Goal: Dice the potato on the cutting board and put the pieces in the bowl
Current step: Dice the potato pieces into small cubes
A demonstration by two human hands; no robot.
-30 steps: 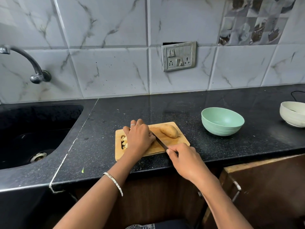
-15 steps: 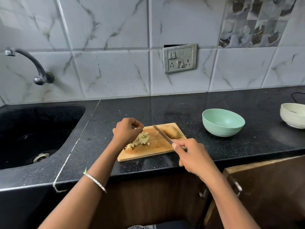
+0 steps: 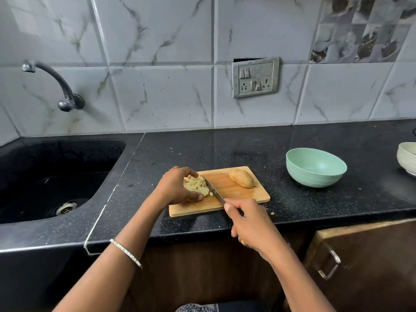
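1. My left hand covers the left part of the diced pieces, so I cannot tell how far the heap runs beneath the palm.
2. The knife shows only its blade. The handle is buried in my right hand, which is clenched round it just off the near edge of the cutting board.
3. The white bowl is cut off by the right border of the view, and my forearms run out of the bottom.
4. My left hand grasps the heap, with the fingers curled over its far side and the thumb along its near side.
5. The blade lies slantwise on the board, its flat against the right side of the heap.
6. The whole potato lies unpeeled at the far right corner of the board, apart from the blade.
7. The green bowl stands on the black counter well to the right of the board, and all the diced pieces I can see are on the board.
8. Half a second ago my left hand was a loose fist lifted beside the heap; now it is down around it.
9. Back then the blade was raised and pointed toward the whole potato; now it is lowered against the dice.
10. The board, whole potato and both bowls sit as before.
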